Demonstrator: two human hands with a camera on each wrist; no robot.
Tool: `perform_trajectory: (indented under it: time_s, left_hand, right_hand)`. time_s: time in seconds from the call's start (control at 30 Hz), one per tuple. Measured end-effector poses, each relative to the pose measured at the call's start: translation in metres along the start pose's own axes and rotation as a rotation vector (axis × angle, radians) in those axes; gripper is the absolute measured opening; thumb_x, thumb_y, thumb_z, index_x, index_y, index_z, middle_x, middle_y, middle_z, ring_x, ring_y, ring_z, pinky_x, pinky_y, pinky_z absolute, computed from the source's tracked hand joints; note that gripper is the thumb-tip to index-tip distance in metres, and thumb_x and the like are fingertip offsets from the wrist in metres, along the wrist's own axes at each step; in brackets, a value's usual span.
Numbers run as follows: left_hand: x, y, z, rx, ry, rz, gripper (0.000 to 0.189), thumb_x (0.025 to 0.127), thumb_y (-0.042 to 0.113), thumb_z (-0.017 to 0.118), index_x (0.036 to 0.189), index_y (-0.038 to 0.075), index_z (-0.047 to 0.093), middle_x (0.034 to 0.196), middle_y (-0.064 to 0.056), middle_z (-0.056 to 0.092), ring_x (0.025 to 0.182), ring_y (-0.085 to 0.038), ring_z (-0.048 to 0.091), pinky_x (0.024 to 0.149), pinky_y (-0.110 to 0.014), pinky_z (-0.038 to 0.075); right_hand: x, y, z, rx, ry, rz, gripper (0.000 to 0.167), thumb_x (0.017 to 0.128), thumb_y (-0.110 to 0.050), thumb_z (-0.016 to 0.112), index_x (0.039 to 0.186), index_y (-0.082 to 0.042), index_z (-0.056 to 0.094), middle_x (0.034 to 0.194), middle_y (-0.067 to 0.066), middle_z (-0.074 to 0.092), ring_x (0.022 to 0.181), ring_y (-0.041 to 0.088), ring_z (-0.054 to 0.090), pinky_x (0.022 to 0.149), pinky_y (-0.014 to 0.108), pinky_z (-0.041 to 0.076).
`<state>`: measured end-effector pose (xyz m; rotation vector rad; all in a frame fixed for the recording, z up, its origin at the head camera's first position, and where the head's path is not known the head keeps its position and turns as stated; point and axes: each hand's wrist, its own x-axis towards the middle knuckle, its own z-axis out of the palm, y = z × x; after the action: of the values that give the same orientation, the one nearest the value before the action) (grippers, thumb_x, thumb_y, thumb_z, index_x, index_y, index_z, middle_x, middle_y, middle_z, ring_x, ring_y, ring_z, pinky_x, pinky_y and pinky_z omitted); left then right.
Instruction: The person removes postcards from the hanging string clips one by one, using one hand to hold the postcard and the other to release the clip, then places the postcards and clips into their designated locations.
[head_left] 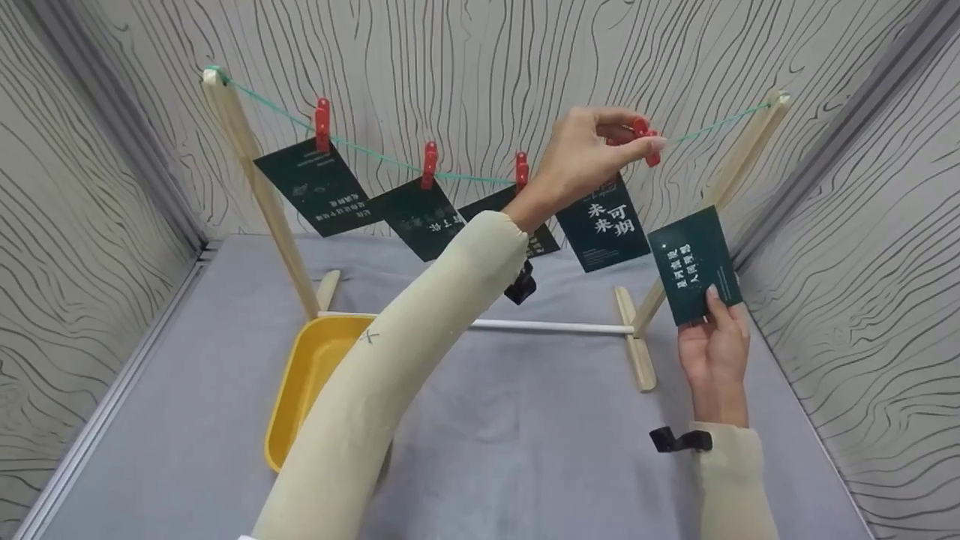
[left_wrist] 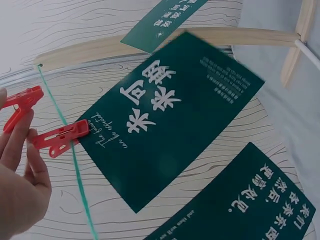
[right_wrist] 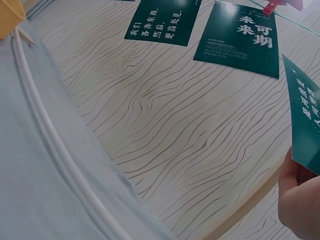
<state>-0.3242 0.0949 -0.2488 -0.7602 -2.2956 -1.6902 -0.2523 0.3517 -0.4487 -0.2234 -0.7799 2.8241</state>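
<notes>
My left hand (head_left: 592, 146) is raised at the right part of the green string (left_wrist: 79, 185), pinching a red clothespin (left_wrist: 22, 106) between thumb and fingers. Just beside its fingers, another red clothespin (left_wrist: 62, 136) clamps a dark green card (left_wrist: 170, 120) with white lettering to the string. Lower at the right, my right hand (head_left: 716, 352) holds one more dark green card (head_left: 694, 262) by its bottom edge, thumb on the printed face. That card is tilted and stands in front of the right wooden post (head_left: 750, 154).
More green cards (head_left: 315, 187) hang along the string from red clothespins (head_left: 322, 124), left of my hand. A yellow tray (head_left: 281, 405) sits on the grey cloth (head_left: 510, 435), partly hidden by my left sleeve. A white rod (head_left: 555, 326) joins the feet of the posts.
</notes>
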Motion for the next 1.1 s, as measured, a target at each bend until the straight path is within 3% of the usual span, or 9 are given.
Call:
perform_trajectory:
  time_s: [0.33,0.47,0.7,0.9,1.1]
  left_hand:
    - [-0.016,-0.017,-0.004,-0.007,0.111,0.031,0.037,0.094,0.032,0.08,0.126,0.014,0.074,0.117,0.002,0.078,0.109,-0.003,0.064,0.098,-0.015,0.045]
    - [-0.025,-0.02,-0.01,-0.017,0.121,0.059,0.039,0.094,0.032,0.081,0.128,0.014,0.073,0.117,0.002,0.077,0.108,-0.004,0.066,0.094,-0.013,0.046]
    - [-0.045,-0.027,-0.016,-0.048,0.156,0.164,0.035,0.092,0.027,0.083,0.122,0.01,0.076,0.107,-0.001,0.078,0.087,-0.009,0.061,0.076,-0.02,0.048]
    - [-0.063,-0.027,-0.024,-0.061,0.117,0.124,0.033,0.091,0.025,0.084,0.119,0.009,0.076,0.104,-0.003,0.079,0.088,-0.007,0.067,0.077,-0.02,0.054]
    - [-0.079,-0.025,-0.028,-0.161,0.059,0.09,0.033,0.092,0.017,0.083,0.118,0.0,0.073,0.108,-0.01,0.08,0.091,-0.011,0.077,0.085,-0.023,0.062]
  right_hand:
    - [-0.008,0.005,-0.01,0.002,0.031,0.042,0.046,0.102,-0.004,0.065,0.144,-0.021,0.059,0.134,0.0,0.069,0.124,0.014,0.067,0.1,0.03,0.058]
    - [-0.011,0.01,-0.011,-0.028,0.036,0.057,0.044,0.102,-0.006,0.065,0.143,-0.02,0.06,0.132,0.001,0.071,0.122,0.013,0.068,0.098,0.03,0.059]
    - [-0.013,0.022,-0.01,-0.072,0.042,0.078,0.035,0.102,-0.009,0.066,0.137,-0.016,0.062,0.125,0.003,0.073,0.112,0.015,0.072,0.089,0.03,0.061]
    - [-0.016,0.035,-0.014,-0.078,-0.054,0.098,0.027,0.106,-0.01,0.06,0.133,-0.012,0.061,0.118,0.007,0.077,0.102,0.017,0.075,0.086,0.03,0.062]
    - [-0.015,0.047,-0.013,-0.1,-0.038,0.101,0.026,0.104,-0.008,0.063,0.13,-0.008,0.063,0.118,0.007,0.078,0.103,0.018,0.077,0.09,0.032,0.063]
